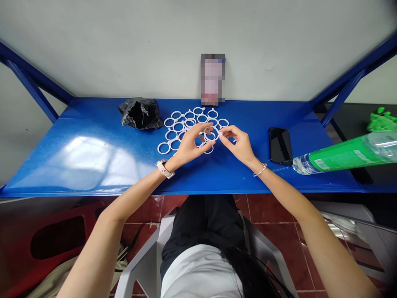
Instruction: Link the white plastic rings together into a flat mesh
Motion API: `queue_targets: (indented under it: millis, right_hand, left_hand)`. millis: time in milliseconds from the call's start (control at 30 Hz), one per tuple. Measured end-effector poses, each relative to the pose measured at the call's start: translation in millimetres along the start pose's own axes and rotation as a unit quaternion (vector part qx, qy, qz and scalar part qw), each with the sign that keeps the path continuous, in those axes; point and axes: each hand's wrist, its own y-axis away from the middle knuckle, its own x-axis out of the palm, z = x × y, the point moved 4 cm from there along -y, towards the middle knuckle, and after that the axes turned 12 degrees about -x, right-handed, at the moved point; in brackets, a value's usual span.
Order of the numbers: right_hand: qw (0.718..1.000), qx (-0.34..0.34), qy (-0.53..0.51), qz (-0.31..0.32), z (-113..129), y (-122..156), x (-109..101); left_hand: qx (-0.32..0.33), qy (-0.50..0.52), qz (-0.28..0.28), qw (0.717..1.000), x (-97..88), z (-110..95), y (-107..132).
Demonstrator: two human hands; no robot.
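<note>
A white ring (215, 134) is at the dial's centre, raised between the two hands above the blue table (297, 116). The left hand (192, 142), on its 9 o'clock side, curves in a C, thumb and forefinger apart at the ring's lower and upper edges; whether they press on it, I cannot tell. The right hand (240, 142), at 3 o'clock, pinches the ring's small tab between thumb and forefinger. More white rings (183, 125) lie clustered on the table, mostly from 8 o'clock round to 2. A crumpled black bag (128, 114) sits between 9 and 10 o'clock, its mouth open. A pixelated upright device (213, 78) stands at 12. Out past the right hand, near 3 o'clock, lie a black phone (281, 145) and, farther along, a green-labelled bottle (347, 154).
</note>
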Motion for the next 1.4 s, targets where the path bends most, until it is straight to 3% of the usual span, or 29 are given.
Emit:
queue_targets:
  millis: [233,567,1067,1400]
  right_hand:
    - [1.000,-0.008,0.005,0.002,3.4,0.0,-1.2]
    - [0.991,-0.100,0.087,0.010,17.3,-1.1,-2.6]
    - [0.963,-0.215,0.160,-0.014,20.9,2.8,-2.8]
    - [0.965,-0.210,0.156,-0.008,20.4,2.8,-3.6]
  left_hand:
    - [0.021,-0.050,-0.002,0.999,-0.1,-2.0,-0.1]
    - [0.057,-0.141,-0.022,0.988,-0.6,-6.3,3.3]
    - [0.075,-0.142,-0.019,0.987,3.4,-6.1,6.5]
    - [0.079,-0.138,-0.018,0.987,5.0,-6.5,7.2]
